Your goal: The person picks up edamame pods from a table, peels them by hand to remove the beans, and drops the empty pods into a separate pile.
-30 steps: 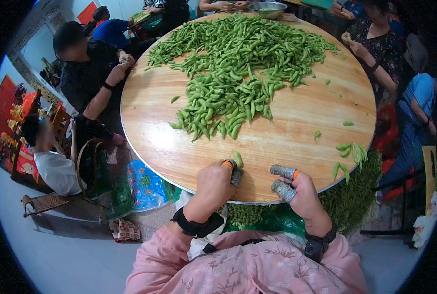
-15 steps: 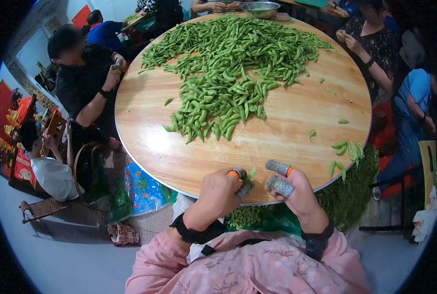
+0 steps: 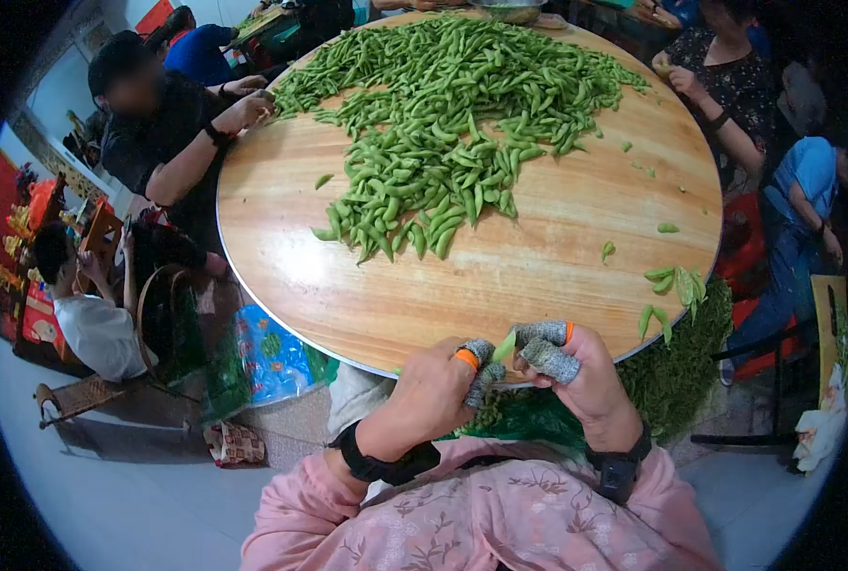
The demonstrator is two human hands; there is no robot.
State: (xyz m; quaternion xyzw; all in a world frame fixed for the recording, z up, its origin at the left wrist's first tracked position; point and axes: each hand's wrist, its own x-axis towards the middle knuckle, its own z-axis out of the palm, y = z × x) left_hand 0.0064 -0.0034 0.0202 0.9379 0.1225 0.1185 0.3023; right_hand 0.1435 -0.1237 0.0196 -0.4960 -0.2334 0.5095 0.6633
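Observation:
A large heap of green bean pods (image 3: 443,105) covers the far and middle part of the round wooden table (image 3: 300,295). At the near edge, my left hand (image 3: 440,383) is closed, with grey sleeves on its thumb and forefinger pinched on a green pod (image 3: 505,346). The pod points up between the two hands. My right hand (image 3: 581,373), with grey finger sleeves and an orange band, is closed beside the pod's other side; whether its fingertips grip the pod is too small to tell. Several loose pods (image 3: 676,283) lie at the table's right edge.
A person in black (image 3: 162,128) reaches onto the table at the left. Another person (image 3: 719,86) sits at the right. Greenery (image 3: 676,381) is piled below the right edge. A blue plastic bag (image 3: 272,352) lies at the lower left, and a metal bowl (image 3: 509,9) stands at the far edge.
My hands have come closer together, and the pod now stands up between them. The person in black has stretched both hands to the table's edge by the heap.

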